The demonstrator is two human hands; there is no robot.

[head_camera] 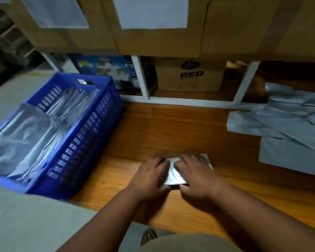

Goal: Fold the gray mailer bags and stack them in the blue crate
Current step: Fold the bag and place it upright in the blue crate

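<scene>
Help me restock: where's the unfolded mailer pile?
In the head view, the unfolded mailer pile lies at the wooden table's far right edge, right of both hands.

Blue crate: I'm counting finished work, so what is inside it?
The blue crate holds gray mailer bags, some apparently folded in a row, one looser on top at the near end. The lower ones are covered, so no count.
</scene>
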